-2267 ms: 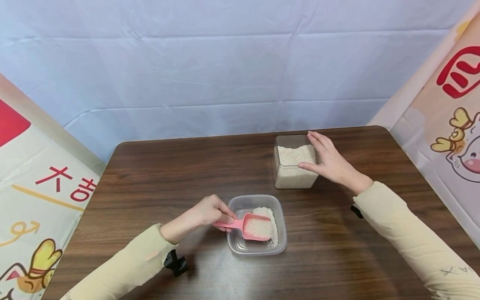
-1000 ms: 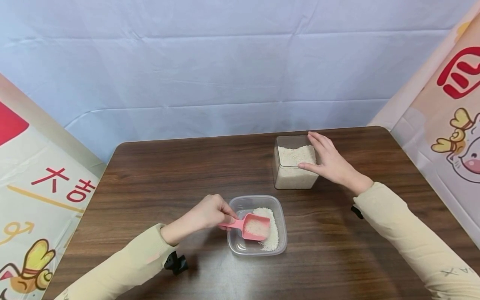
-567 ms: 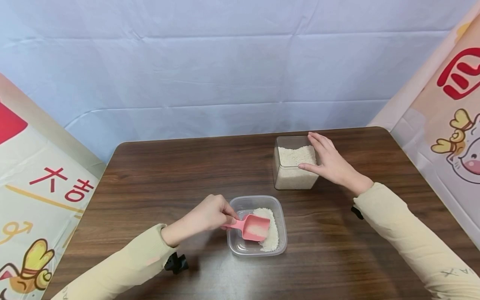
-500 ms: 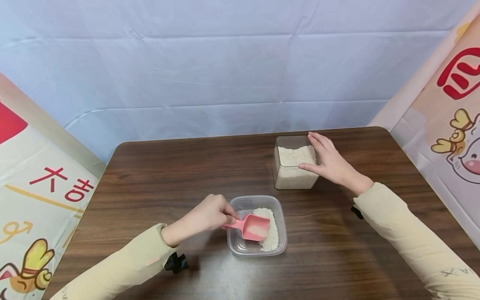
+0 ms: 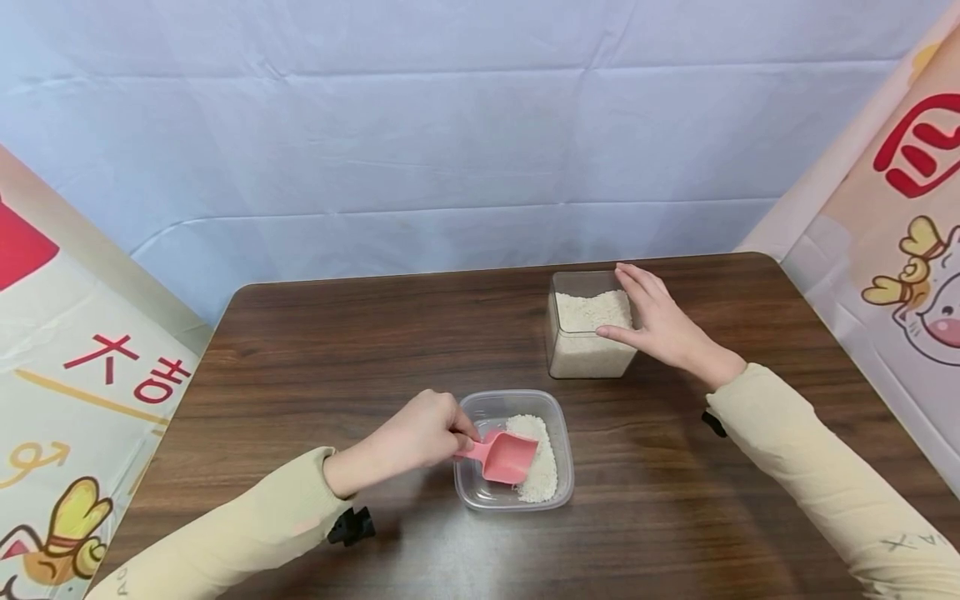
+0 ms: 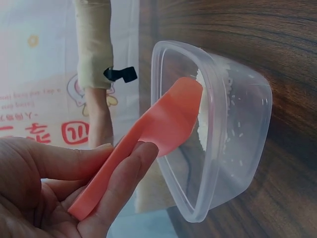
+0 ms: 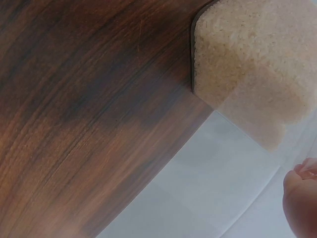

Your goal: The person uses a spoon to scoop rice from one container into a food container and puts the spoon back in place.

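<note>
At the near edge of the worktop (image 5: 315,350) I have my left hand (image 5: 420,433) pinching the handle of the pink scoop (image 5: 504,457) between thumb and fingers (image 6: 121,176); the left wrist view confirms the grip sits far back on the handle. The scoop is turned over inside the shallow clear tub (image 5: 558,417), its bowl facing down onto the rice heap (image 5: 538,467) along the tub's right side.

My right hand (image 5: 660,327) rests with straight fingers against the right wall of the tall clear container (image 5: 588,350), thumb across its front rim. It steadies rather than grasps. That container stands well apart from the tub, toward the far right, and is filled with rice (image 5: 592,310) close to its rim.

Risks noted:
- The tub is light and unrestrained. A sideways drag of the scoop against its wall could slide or tip it and spill grain onto the worktop.
- The rice lies piled against one wall. Further tipping at that spot could send grains over the rim.
- The grip so far back gives little control of the bowl's angle, so a twist could flick grains out.
- The tall container is nearly full, and a nudge from my right hand could shed rice.
</note>
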Available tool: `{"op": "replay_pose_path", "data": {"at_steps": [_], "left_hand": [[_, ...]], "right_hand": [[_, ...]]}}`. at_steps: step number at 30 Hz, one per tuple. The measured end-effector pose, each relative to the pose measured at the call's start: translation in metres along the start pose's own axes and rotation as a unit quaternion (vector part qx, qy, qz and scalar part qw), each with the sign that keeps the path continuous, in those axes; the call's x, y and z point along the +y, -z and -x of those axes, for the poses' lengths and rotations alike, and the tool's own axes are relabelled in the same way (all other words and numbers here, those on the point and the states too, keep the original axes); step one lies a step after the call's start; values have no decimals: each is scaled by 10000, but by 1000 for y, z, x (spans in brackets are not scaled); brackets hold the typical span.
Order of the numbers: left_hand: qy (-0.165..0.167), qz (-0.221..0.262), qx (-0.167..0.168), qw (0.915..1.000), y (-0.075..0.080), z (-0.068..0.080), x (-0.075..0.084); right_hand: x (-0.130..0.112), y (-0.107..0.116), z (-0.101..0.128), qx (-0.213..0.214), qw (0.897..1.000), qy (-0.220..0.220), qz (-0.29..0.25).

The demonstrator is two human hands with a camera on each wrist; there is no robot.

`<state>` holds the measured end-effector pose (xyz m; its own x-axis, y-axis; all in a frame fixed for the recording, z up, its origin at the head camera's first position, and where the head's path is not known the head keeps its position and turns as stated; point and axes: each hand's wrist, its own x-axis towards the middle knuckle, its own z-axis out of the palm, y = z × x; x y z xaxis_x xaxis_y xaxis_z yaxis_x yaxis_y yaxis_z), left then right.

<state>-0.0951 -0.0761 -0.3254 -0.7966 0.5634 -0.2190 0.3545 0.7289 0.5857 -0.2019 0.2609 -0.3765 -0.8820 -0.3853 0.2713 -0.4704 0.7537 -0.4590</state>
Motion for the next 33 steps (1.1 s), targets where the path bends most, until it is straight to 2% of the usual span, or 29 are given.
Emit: {"op": "replay_pose_path", "data": {"at_steps": [9, 17, 22, 27, 33], "left_hand": [[-172, -340, 105, 9992, 6, 4, 7], [-326, -364, 206, 9986, 15, 6, 6], [-227, -316, 254, 9989, 14, 5, 4], [-46, -70, 256, 9996, 12, 3, 1], [13, 355, 162, 9992, 13, 4, 0]], "right_hand": [[-1, 1, 0, -29, 10000, -26, -7], [-1, 1, 1, -38, 10000, -24, -26], [0, 1, 1, -44, 10000, -49, -38], [0, 1, 1, -80, 9999, -112, -32], [0, 1, 1, -93, 9999, -94, -49]]}}
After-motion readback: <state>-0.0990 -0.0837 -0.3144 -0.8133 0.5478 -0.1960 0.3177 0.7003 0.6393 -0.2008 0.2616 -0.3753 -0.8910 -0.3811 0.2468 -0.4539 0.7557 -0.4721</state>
